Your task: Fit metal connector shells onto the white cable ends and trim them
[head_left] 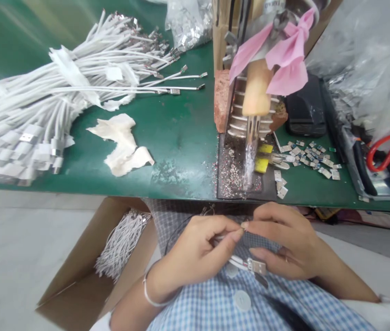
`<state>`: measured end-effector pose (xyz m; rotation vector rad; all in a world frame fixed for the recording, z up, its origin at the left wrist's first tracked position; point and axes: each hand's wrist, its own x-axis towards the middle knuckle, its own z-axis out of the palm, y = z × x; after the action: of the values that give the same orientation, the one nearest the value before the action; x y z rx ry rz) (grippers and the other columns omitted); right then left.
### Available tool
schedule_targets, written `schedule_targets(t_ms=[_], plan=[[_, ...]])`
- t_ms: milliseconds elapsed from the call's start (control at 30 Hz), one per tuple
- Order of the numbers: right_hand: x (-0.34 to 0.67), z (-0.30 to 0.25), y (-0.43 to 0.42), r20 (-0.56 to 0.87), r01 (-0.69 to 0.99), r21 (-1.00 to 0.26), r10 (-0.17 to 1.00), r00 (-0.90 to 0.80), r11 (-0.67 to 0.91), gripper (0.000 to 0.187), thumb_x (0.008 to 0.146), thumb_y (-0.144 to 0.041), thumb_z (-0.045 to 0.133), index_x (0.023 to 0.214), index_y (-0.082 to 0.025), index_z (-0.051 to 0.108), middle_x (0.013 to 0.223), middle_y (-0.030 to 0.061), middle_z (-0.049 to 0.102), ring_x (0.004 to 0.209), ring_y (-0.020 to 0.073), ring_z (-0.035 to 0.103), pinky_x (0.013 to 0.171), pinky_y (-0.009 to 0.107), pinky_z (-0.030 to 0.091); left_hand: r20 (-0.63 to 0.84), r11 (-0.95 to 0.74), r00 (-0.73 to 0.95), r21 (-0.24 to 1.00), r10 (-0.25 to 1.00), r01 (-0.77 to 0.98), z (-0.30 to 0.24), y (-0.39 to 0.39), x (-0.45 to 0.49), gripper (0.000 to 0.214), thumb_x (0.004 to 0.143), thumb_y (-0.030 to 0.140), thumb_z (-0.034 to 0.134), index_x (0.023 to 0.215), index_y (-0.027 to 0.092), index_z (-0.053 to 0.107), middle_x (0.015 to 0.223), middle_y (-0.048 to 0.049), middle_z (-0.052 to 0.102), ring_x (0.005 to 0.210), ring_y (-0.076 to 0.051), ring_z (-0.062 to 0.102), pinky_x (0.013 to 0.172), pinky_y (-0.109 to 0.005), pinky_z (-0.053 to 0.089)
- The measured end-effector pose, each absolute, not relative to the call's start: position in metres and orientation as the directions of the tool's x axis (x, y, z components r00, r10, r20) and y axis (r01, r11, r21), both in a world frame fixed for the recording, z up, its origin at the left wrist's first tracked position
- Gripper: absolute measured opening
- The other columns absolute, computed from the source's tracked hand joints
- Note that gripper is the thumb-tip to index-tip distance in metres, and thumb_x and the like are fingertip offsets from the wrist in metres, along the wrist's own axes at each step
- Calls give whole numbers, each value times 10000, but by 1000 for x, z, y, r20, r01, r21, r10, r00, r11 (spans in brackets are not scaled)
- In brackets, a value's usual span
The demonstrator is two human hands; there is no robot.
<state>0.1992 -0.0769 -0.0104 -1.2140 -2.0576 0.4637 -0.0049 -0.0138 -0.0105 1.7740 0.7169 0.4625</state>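
Observation:
My left hand (pixel 209 250) is closed, thumb against index finger, around a white USB cable whose cord shows between the fingers. The very tip of what it pinches is too small to make out. Just below that hand, white cords end in a metal USB plug (pixel 257 266), hanging over the checked apron. My right hand (pixel 286 241) reaches in from the other side, its index fingertip touching the left fingertips. Its thumb stands apart from that finger, with nothing seen between them. A soldering iron (pixel 255 101) with a pink ribbon points down above the hands, at the table edge.
A bundle of white cables (pixel 60 87) lies on the green table (pixel 184 133), near torn tape (pixel 122 145). Small USB connectors (pixel 314 156) lie beside a black box (pixel 306 108). Red-handled scissors (pixel 386 151) rest in a tray. A cardboard box (pixel 74 257) below holds more cables.

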Motion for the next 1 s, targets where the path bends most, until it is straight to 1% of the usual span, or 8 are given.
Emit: schedule_targets(t_ms=[267,400,533,667,767,867,933,1000], plan=[[199,-11,-77,357,598,-626,865,-351,501,150,934,-255,492,992,-200,620,821,48,639,710,176,629,640,304,519,-56,-220,786,946,616,240,-11,-12,-5,200,924,191,561,782,119,681,587,6,640,495,-78,528,487,-172,384],[198,-10,-76,362,602,-609,857,-368,516,167,954,-256,458,981,-191,609,811,57,650,707,182,644,628,314,532,-30,-245,782,941,623,231,-14,-12,-7,176,911,178,574,775,124,672,580,15,626,485,-72,500,487,-173,379],[198,-11,-78,354,596,-624,863,-361,505,189,961,-262,462,1046,-201,620,840,59,655,731,181,652,652,317,552,-32,-250,793,941,608,229,-16,-13,-7,183,911,170,566,757,129,655,560,35,579,471,-63,452,466,-172,351],[199,-13,-79,340,518,-711,878,-337,475,287,975,-294,472,1199,-187,616,886,68,652,771,174,655,653,291,569,-45,-240,792,941,609,239,-13,-12,-6,265,923,189,548,671,137,613,535,45,518,471,-65,423,457,-177,336],[198,-16,-82,329,475,-788,920,-214,392,274,957,-232,493,1198,-202,620,875,60,662,742,164,651,608,265,554,-44,-195,768,956,638,217,-11,-11,-7,203,930,175,558,759,129,657,604,21,606,523,-75,512,502,-169,387],[194,-20,-84,260,460,-846,962,-83,269,237,932,-177,525,1146,-215,622,806,27,664,603,130,598,533,241,506,-48,-168,763,965,644,203,-9,-10,-8,170,927,161,577,793,121,674,632,11,641,540,-74,535,517,-160,397],[190,-24,-86,192,407,-892,980,-55,197,183,935,-197,546,1105,-214,613,753,4,650,539,111,558,504,226,480,-41,-167,771,968,636,190,-8,-9,-8,159,922,150,584,801,114,680,646,6,650,556,-75,547,529,-158,400],[187,-26,-86,137,329,-933,990,-43,144,115,944,-222,553,1047,-214,603,765,6,643,564,113,574,509,221,475,-54,-153,776,969,629,191,-6,-9,-8,172,930,147,571,802,110,679,663,-1,656,574,-79,555,539,-160,403]])
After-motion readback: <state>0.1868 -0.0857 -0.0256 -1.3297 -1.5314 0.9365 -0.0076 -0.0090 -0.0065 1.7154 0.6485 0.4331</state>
